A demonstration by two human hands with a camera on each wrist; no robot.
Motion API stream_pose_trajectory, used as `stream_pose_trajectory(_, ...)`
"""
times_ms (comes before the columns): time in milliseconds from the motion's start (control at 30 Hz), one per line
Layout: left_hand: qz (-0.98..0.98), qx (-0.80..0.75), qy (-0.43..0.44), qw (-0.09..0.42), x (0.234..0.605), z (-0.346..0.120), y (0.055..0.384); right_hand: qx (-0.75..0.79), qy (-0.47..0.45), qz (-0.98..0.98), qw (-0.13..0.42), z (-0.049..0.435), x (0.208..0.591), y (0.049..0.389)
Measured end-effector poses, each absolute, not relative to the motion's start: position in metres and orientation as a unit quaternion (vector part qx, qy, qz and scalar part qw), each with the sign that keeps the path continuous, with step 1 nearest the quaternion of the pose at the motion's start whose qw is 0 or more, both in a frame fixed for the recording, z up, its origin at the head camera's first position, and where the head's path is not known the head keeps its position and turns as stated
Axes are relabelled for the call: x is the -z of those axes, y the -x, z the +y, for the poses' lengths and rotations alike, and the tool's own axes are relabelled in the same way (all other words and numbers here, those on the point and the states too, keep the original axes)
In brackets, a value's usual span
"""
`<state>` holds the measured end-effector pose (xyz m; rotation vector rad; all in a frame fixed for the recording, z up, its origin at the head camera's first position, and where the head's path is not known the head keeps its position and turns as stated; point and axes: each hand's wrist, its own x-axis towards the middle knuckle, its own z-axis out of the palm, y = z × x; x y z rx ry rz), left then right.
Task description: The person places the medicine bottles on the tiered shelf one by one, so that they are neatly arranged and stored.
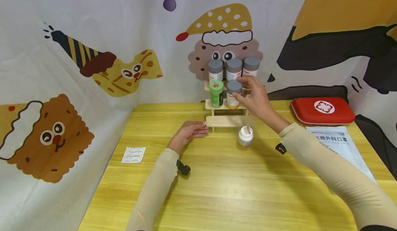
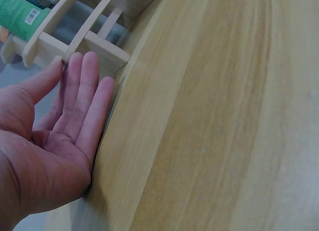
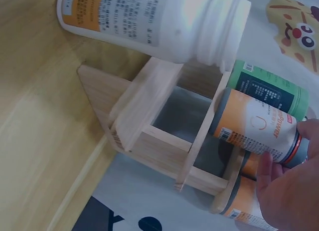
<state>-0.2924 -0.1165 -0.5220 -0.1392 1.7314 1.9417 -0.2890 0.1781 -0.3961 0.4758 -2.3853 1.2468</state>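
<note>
My right hand point(image 1: 255, 96) holds a grey-capped bottle point(image 1: 233, 98) with an orange-and-white label near its cap. The bottle is at the middle step of a small wooden tiered rack point(image 1: 229, 121), right beside a green bottle point(image 1: 216, 94). In the right wrist view the thumb and fingers lie about the upper end of the held bottle point(image 3: 259, 123). At the rack's lower left end, my left hand point(image 1: 192, 130) pinches the front plank's end between thumb and fingertips, its other fingers extended. On the top step stand three grey-capped bottles point(image 1: 234, 69).
A white bottle point(image 1: 245, 138) stands on the table in front of the rack. To the right are a red zip case point(image 1: 324, 111) and a mask packet point(image 1: 341, 145). A small white blister pack point(image 1: 133, 155) lies at left. A patterned cloth hangs behind the rack.
</note>
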Motion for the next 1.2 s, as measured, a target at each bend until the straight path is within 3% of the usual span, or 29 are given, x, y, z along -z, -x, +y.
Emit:
stream_pose_trajectory(367, 0.635, -0.721, 0.065, 0.271, 0.522, -0.117, 0.29, -0.452, -0.183, -0.839, 0.243, 0.175, 0.407, 0.287)
stream_pose_trajectory(633, 0.638, -0.72, 0.063, 0.264, 0.523, -0.117, 0.287, -0.451, -0.178, -0.843, 0.232, 0.175, 0.407, 0.283)
stream_pose_trajectory(1200, 0.636, -0.721, 0.062, 0.268, 0.519, -0.117, 0.291, -0.435, -0.198, -0.844, 0.243, 0.185, 0.412, 0.243)
